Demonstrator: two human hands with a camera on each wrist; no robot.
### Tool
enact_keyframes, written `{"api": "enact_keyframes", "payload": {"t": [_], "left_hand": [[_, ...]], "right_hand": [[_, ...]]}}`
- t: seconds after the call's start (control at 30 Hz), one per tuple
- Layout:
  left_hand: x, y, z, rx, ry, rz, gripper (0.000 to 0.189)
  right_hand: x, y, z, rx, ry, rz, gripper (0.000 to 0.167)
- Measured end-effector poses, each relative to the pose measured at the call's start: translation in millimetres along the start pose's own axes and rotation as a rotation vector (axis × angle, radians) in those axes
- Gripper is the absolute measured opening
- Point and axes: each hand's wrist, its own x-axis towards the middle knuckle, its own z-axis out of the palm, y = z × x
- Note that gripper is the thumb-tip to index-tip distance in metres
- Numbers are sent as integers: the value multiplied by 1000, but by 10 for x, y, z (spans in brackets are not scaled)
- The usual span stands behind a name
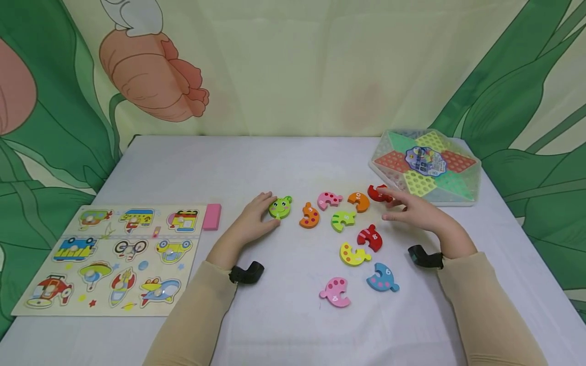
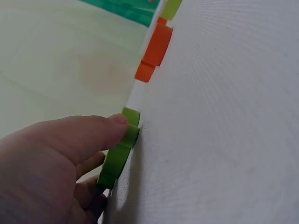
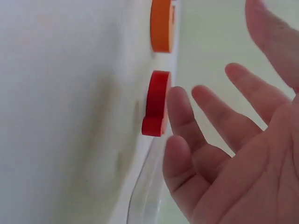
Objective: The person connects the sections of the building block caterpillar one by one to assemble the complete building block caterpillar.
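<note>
My left hand (image 1: 249,218) holds the edge of a green caterpillar-head piece (image 1: 280,207) with a smiling face, lying on the white table. In the left wrist view, the thumb presses the green piece (image 2: 117,158) on its near side, and other fingers reach behind it. Over a red curved piece (image 1: 379,193) hovers my right hand (image 1: 418,211), fingers spread and relaxed. The right wrist view shows a fingertip close beside the red piece (image 3: 158,103); contact is hard to tell. Between the hands lie an orange spotted piece (image 1: 310,216), a green piece (image 1: 342,220) and an orange piece (image 1: 359,202).
More curved pieces lie nearer: red (image 1: 370,238), yellow (image 1: 354,255), blue (image 1: 383,278) and pink (image 1: 335,293). A vehicle puzzle board (image 1: 105,229) is at left, beside a pink block (image 1: 211,217). A clear hexagonal box (image 1: 426,165) stands at back right.
</note>
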Motion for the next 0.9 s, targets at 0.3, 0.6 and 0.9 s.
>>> {"api": "enact_keyframes", "payload": {"t": [0.3, 0.6, 0.9], "left_hand": [[-5, 12, 3, -12, -5, -16, 65], [-10, 17, 8, -3, 14, -15, 65], [-17, 13, 2, -8, 15, -8, 65]], "right_hand": [[213, 85, -32, -30, -14, 34, 73], [281, 153, -17, -33, -23, 57, 74], [282, 178, -2, -54, -20, 33, 65]]}}
